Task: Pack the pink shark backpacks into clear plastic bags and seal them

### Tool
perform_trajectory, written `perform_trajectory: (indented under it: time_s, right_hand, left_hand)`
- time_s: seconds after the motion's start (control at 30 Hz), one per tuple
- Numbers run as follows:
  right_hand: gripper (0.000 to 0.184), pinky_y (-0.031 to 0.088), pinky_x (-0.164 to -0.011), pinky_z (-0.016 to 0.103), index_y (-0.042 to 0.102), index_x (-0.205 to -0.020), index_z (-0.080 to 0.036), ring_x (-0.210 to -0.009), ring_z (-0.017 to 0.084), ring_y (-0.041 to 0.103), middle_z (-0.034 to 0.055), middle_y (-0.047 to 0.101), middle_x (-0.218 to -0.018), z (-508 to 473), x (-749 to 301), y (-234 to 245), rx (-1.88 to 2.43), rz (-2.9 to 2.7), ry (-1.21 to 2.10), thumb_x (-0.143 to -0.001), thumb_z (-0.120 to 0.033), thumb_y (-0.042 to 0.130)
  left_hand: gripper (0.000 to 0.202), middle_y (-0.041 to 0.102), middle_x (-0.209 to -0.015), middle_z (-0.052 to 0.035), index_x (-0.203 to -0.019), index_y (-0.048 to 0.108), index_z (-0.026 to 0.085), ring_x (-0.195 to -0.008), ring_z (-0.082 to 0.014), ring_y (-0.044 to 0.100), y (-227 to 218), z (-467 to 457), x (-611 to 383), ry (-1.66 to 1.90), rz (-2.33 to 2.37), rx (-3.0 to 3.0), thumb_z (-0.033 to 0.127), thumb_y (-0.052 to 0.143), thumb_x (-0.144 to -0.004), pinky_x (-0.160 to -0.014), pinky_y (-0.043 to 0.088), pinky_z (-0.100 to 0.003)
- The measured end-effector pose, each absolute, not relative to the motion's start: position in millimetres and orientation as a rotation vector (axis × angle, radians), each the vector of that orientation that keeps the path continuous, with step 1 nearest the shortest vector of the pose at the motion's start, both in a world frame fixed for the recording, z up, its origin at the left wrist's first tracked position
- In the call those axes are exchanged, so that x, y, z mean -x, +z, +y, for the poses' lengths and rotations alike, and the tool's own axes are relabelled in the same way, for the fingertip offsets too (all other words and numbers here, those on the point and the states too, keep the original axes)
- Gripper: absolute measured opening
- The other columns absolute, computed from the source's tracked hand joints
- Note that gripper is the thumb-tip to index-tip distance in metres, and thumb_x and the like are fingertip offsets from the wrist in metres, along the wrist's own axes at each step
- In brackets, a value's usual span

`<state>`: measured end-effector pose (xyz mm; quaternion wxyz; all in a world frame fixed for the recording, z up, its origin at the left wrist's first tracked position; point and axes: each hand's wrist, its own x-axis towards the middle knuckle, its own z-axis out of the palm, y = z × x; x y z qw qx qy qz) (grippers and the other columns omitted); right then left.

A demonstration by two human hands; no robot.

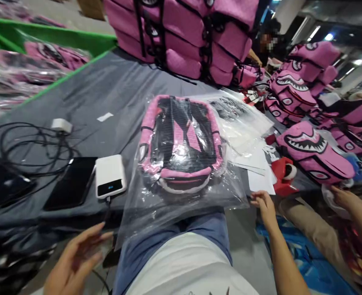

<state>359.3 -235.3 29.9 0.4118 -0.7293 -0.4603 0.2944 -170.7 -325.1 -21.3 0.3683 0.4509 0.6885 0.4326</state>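
Pink backpack [185, 141] lies in a clear bag [224, 194] on the table [107, 88], left hand [76, 256] and right hand [265, 207] loosely open, seemingly empty; bagging appears underway, next needing the loose end [144, 223] folded.

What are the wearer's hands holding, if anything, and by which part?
Nothing appears held: the left hand is open, empty; the right hand, also open, is near the plastic bag.

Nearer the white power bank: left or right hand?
Left. The left hand is on the near side of the white power bank, not touching it; the right hand is well off to the right, past the bagged pink backpack.
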Motion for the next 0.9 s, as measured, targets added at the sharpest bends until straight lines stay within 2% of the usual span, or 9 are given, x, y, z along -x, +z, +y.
perform_trajectory:
  time_s: [0.07, 0.17, 0.23, 0.33, 0.47, 0.63, 0.73, 0.83, 0.9]
  right_hand:
    - [0.049, 0.053, -0.068, 0.032, 0.06, -0.093, -0.021, -0.082, 0.023, 0.068, 0.0091, 0.071, -0.093, -215, -351, 34, 1.905, -1.207, 0.814, -0.078, -0.067, 0.053]
    - [0.047, 0.044, -0.066, 0.029, 0.058, -0.08, -0.022, -0.073, 0.02, 0.063, 0.0047, 0.068, -0.076, -188, -331, 36, 2.074, -1.439, 0.763, -0.087, -0.067, 0.044]
    - [0.044, 0.038, -0.065, 0.028, 0.053, -0.074, -0.023, -0.071, 0.019, 0.06, 0.0032, 0.065, -0.07, -180, -322, 38, 2.178, -1.556, 0.603, -0.094, -0.06, 0.04]
    - [0.038, 0.031, -0.061, 0.028, 0.051, -0.077, -0.024, -0.067, 0.019, 0.058, 0.0031, 0.063, -0.069, -185, -319, 39, 2.339, -1.57, 0.404, -0.098, -0.053, 0.038]
    - [0.04, 0.029, -0.057, 0.028, 0.051, -0.08, -0.026, -0.058, 0.019, 0.054, 0.0007, 0.056, -0.06, -194, -323, 34, 2.303, -1.612, 0.329, -0.095, -0.061, 0.04]
    - [0.06, 0.034, -0.051, 0.028, 0.043, -0.064, -0.026, -0.045, 0.015, 0.044, -0.003, 0.045, -0.049, -186, -324, 27, 1.937, -1.536, 0.581, -0.08, -0.084, 0.045]
    - [0.065, 0.028, -0.04, 0.026, 0.05, -0.064, -0.024, -0.036, 0.012, 0.037, -0.0056, 0.042, -0.044, -181, -329, 25, 1.89, -1.312, 0.959, -0.072, -0.088, 0.054]
    - [0.064, 0.031, -0.036, 0.026, 0.061, -0.079, -0.021, -0.037, 0.013, 0.042, -0.0045, 0.049, -0.049, -186, -343, 16, 1.834, -1.217, 1.027, -0.074, -0.084, 0.058]
    - [0.06, 0.044, -0.042, 0.029, 0.066, -0.098, -0.019, -0.047, 0.017, 0.055, 0.0006, 0.061, -0.062, -196, -357, 8, 1.828, -1.297, 0.706, -0.08, -0.076, 0.06]
  left_hand:
    - [0.052, 0.08, -0.102, 0.0009, -0.111, 0.068, 0.034, -0.097, -0.032, 0.075, -13, -299, 167, 1.073, 1.739, -0.968, 0.074, 0.059, -0.078, -0.086, 0.064, -0.054]
    - [0.073, 0.081, -0.088, -0.0091, -0.093, 0.071, 0.021, -0.078, -0.0313, 0.077, -4, -264, 145, 1.022, 1.708, -0.844, 0.087, 0.062, -0.063, -0.068, 0.065, -0.044]
    - [0.074, 0.08, -0.081, -0.0087, -0.087, 0.071, 0.02, -0.072, -0.0294, 0.076, -1, -253, 129, 0.999, 1.744, -0.863, 0.088, 0.063, -0.058, -0.064, 0.063, -0.038]
    - [0.068, 0.079, -0.077, -0.0044, -0.084, 0.071, 0.021, -0.067, -0.0256, 0.074, 3, -256, 113, 1.052, 1.853, -0.923, 0.085, 0.059, -0.062, -0.063, 0.06, -0.033]
    - [0.057, 0.073, -0.065, -0.0007, -0.082, 0.07, 0.022, -0.056, -0.0208, 0.068, 6, -266, 105, 1.106, 1.921, -1.034, 0.076, 0.053, -0.073, -0.058, 0.054, -0.03]
    - [0.053, 0.059, -0.052, 0.0038, -0.092, 0.069, 0.02, -0.046, -0.016, 0.056, 9, -257, 126, 1.186, 2.031, -1.129, 0.067, 0.047, -0.082, -0.052, 0.046, -0.027]
    - [0.056, 0.053, -0.05, 0.006, -0.099, 0.067, 0.019, -0.045, -0.0144, 0.051, 11, -248, 141, 1.235, 1.965, -1.125, 0.07, 0.052, -0.08, -0.048, 0.041, -0.025]
    - [0.063, 0.055, -0.053, 0.0077, -0.119, 0.059, 0.018, -0.038, -0.0126, 0.045, 9, -250, 154, 1.2, 1.778, -1.063, 0.07, 0.052, -0.084, -0.042, 0.038, -0.025]
    - [0.057, 0.064, -0.063, 0.0044, -0.127, 0.056, 0.019, -0.045, -0.0144, 0.055, 4, -259, 168, 1.167, 1.809, -1.236, 0.063, 0.048, -0.091, -0.049, 0.048, -0.027]
